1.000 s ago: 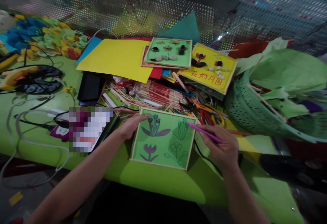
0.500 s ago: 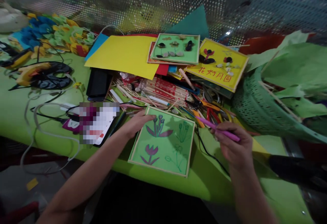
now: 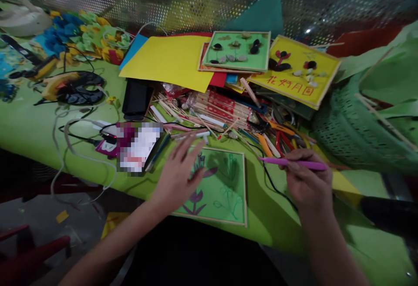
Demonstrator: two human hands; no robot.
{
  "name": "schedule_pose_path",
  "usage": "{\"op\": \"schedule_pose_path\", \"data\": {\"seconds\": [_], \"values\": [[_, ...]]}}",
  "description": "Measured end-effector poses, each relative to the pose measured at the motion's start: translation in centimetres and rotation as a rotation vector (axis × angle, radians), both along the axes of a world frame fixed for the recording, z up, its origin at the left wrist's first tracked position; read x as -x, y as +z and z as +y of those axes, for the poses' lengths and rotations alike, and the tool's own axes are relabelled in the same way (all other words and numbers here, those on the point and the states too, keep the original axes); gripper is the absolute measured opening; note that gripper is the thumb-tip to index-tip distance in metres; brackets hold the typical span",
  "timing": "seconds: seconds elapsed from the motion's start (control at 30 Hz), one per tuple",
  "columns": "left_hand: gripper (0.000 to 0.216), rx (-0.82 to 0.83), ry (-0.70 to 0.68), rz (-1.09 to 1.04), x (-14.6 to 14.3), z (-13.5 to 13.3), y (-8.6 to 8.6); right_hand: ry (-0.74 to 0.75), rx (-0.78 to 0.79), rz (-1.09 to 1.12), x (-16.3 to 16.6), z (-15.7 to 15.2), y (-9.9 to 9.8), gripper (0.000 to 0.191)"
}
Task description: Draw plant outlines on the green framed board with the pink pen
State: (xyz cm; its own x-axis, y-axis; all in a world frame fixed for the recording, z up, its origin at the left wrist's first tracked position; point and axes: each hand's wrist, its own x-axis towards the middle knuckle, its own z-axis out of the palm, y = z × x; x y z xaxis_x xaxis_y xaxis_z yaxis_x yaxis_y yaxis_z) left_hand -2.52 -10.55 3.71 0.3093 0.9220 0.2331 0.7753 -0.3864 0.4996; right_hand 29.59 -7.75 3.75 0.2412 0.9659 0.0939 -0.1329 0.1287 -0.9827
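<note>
Apparently the light-green rectangular panel with a pale wooden frame (image 3: 210,188) lies flat at the near edge of the lime-green tabletop (image 3: 267,225) because that is the spot within comfortable reach of both hands; behind it, bundled thin wooden sticks with red wrapping (image 3: 222,103) and loose tools take up the surface. The right hand (image 3: 310,186) pinches a slim magenta pen-shaped tool (image 3: 276,161) between thumb and fingers, much like a writing grip, which presumably suits fine control of the narrow tip. That tip points left towards the panel but stays clear of it, just beyond its right edge and near a thin black cable (image 3: 276,186). As for the left hand (image 3: 178,179), its fingers are spread over the panel's left part, hiding some of the dark purple flower shapes (image 3: 196,196); whether the fingertips press on the surface or hover, I cannot tell. To the right of those fingers, the panel's green outlined flowers (image 3: 231,166) are uncovered, between the two hands.
</note>
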Motion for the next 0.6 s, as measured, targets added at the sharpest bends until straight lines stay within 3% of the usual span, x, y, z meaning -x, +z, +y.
{"op": "schedule_pose_path", "data": {"seconds": [0.1, 0.2, 0.37, 0.6], "values": [[0.057, 0.064, -0.346, 0.116, -2.6, -2.2, 0.6, 0.049, 0.053, -0.014, 0.4, -0.1, -0.3, 0.015], [0.061, 0.048, -0.571, 0.207, -4.9, -3.8, -0.2, 0.086, 0.093, -0.029, 1.1, -0.1, -0.3, 0.016], [0.062, -0.056, -0.664, 0.291, -6.5, -3.7, -2.0, 0.11, 0.131, -0.058, 2.4, -0.4, -0.1, 0.01], [0.056, -0.171, -0.651, 0.351, -8.2, -3.3, -1.9, 0.057, 0.211, -0.103, 3.6, -0.9, -2.2, 0.006]]}}
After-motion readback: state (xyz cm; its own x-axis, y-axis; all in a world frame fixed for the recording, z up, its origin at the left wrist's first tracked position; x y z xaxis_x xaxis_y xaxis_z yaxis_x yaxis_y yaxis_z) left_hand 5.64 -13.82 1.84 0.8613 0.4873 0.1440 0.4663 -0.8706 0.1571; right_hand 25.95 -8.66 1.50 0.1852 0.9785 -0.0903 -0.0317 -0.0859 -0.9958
